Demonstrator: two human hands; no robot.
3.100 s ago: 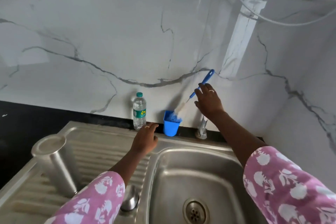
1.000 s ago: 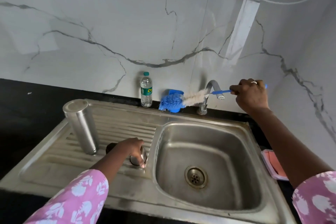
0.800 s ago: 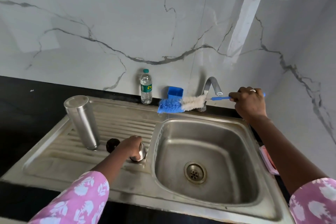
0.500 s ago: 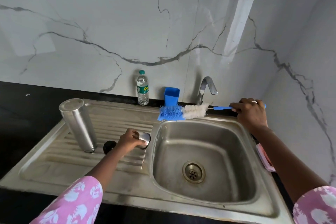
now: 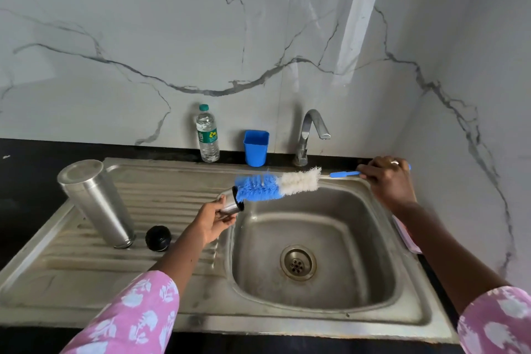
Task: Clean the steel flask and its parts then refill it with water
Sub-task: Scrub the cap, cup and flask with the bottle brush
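Observation:
The steel flask body (image 5: 96,201) stands upside down on the sink's drainboard (image 5: 161,192). Its black inner stopper (image 5: 158,238) lies beside it. My left hand (image 5: 214,220) holds the steel cap (image 5: 231,203) tilted at the left rim of the basin, its open end facing right. My right hand (image 5: 386,179) grips the blue handle of a bottle brush (image 5: 275,185) held level over the basin. The brush's blue bristle tip touches the cap's mouth.
A steel sink basin (image 5: 339,238) with a drain sits at centre right, and a tap (image 5: 309,135) rises behind it. A water bottle (image 5: 207,135) and a blue cup (image 5: 255,148) stand at the wall. A pink object (image 5: 406,240) lies on the counter at right.
My left hand picked the steel cap off the drainboard and raised it to the basin's edge. My right hand lifted the brush out of the blue cup and brought its tip to the cap.

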